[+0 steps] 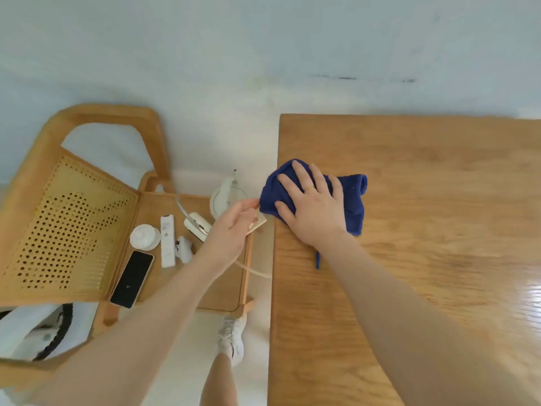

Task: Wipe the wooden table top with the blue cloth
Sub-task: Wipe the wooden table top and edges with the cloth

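Chair (87,230): at the left, its seat carrying a phone (131,279), a remote (167,241), a small white jar (145,237) and other white bits, all off the desk.
Left grip (231,230): fingers loosely curled, cupped just below the desk's left edge beside the cloth; something small and pale shows at my fingertips, but I cannot tell whether I have hold of it.
Cloth (355,200): blue, bunched, lying at the desk's left edge, partly overhanging it.
Right grip (311,206): flat, fingers spread, pressing down on the cloth, not clutching it.
Desk (424,259): bare wood to the right and near side.
Progress: I judge I'm mid-wipe at the left edge; nothing shows how much is already done.
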Tool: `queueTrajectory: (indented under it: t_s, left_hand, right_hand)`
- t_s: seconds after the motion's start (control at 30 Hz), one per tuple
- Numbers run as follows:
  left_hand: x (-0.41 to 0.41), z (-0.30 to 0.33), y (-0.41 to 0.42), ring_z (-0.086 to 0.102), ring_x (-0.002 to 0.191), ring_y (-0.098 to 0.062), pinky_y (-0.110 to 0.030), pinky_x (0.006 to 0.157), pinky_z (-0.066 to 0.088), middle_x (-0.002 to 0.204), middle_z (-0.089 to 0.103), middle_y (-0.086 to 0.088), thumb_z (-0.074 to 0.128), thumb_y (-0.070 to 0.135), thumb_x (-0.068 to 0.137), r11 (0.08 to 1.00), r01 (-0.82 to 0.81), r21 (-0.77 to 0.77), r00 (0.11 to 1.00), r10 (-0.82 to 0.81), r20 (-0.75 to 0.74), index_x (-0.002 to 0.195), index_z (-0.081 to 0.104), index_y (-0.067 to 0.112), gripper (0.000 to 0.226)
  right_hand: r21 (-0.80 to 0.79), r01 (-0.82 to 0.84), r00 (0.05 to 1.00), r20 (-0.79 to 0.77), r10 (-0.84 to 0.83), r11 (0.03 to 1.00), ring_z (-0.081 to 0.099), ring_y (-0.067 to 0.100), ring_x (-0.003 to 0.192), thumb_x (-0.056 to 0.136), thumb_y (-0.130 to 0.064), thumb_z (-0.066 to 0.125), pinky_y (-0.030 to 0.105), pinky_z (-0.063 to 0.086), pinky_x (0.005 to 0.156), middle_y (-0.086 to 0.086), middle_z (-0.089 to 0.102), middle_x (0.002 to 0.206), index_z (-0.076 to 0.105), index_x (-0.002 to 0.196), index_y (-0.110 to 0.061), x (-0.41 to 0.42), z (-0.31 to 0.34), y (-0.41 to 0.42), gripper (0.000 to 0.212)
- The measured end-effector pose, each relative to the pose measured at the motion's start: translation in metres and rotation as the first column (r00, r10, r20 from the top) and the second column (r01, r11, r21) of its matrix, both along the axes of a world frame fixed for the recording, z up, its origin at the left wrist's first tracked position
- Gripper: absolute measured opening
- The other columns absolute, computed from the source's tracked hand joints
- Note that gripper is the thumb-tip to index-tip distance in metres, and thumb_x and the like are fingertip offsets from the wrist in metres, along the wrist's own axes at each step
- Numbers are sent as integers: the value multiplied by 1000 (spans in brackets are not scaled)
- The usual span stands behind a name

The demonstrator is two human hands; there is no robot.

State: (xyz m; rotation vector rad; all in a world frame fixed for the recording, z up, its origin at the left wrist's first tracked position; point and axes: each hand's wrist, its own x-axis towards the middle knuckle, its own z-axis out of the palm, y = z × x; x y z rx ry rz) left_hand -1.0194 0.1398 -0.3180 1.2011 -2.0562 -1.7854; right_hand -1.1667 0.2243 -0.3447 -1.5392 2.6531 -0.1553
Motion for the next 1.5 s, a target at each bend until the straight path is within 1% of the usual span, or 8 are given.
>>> queueTrajectory:
  t_s: [0.13, 0.3, 0.7, 1.03, 1.13, 1.23, 1.4, 1.5]
  left_hand:
    - [-68, -5, -70, 56, 101, -1, -20, 86, 43, 112, 60, 10, 29, 28, 102, 977, -39, 211, 992, 63, -107, 118, 53, 19, 31]
    - [-132, -3, -130, 57, 102, -5, -23, 85, 47, 109, 61, 9, 24, 32, 102, 906, 24, 423, 974, 74, -213, 99, 58, 20, 37]
    - [-150, -25, -156, 43, 125, -6, -35, 112, 25, 141, 43, 11, 19, 55, 93, 883, 439, 169, 898, -434, -64, 137, 43, 28, 57]
    - [-136, -19, -137, 19, 133, 2, -3, 93, 15, 148, 17, 19, 26, 25, 103, 836, 500, 226, 866, -491, -99, 150, 4, 21, 52]
    - [-139, -16, -127, 23, 127, 3, -10, 103, 16, 140, 18, 21, 27, 24, 102, 867, 465, 177, 885, -457, -89, 150, 5, 16, 53]
    - [-140, -28, -121, 23, 141, -15, -37, 117, 19, 156, 18, 1, 30, 30, 97, 889, 442, 121, 896, -432, -101, 150, 5, 21, 59]
    - [-143, -33, -123, 29, 133, -5, -11, 99, 22, 148, 26, 9, 37, 21, 100, 901, 421, 107, 907, -414, -79, 150, 1, 19, 62]
    - [-141, -34, -123, 19, 141, -9, -20, 110, 18, 155, 18, 6, 46, 20, 97, 924, 367, 104, 928, -357, -107, 150, 10, 21, 64]
  right_hand:
    - [-11, 97, 995, -25, -97, 995, 24, 31, 139, 88, -49, 31, 52, 18, 107, 3, 29, 152, 43, 133, -30, -30, -5, -56, 51]
    - [-30, -149, 983, -114, 144, 988, 36, 35, 132, 78, -40, 33, 50, 22, 109, 5, 51, 137, 70, 97, -24, -73, -4, -110, 44]
    - [150, -557, 829, 43, 558, 817, 55, 26, 104, 80, -42, 48, 38, 21, 111, -3, 65, 88, 71, 76, -18, -48, 16, -71, 33]
    - [167, -399, 915, 137, 379, 902, 53, 25, 108, 70, -34, 54, 35, 19, 113, -5, 64, 84, 71, 72, -18, 2, 30, -48, 23]
    - [204, -506, 860, 188, 474, 838, 55, 24, 100, 71, -37, 54, 35, 20, 112, -7, 63, 81, 69, 69, -20, 11, 28, -25, 23]
    - [207, -488, 872, 82, 482, 848, 58, 25, 91, 72, -39, 50, 37, 26, 106, -7, 65, 76, 69, 66, -19, -24, 19, -61, 28]
    - [118, -353, 935, 71, 347, 928, 57, 26, 97, 70, -35, 50, 34, 23, 108, -7, 65, 76, 71, 65, -17, -24, 16, -72, 28]
    - [108, -392, 911, 182, 369, 914, 55, 24, 101, 68, -34, 55, 34, 21, 111, -7, 62, 79, 68, 66, -18, 28, 27, -21, 21]
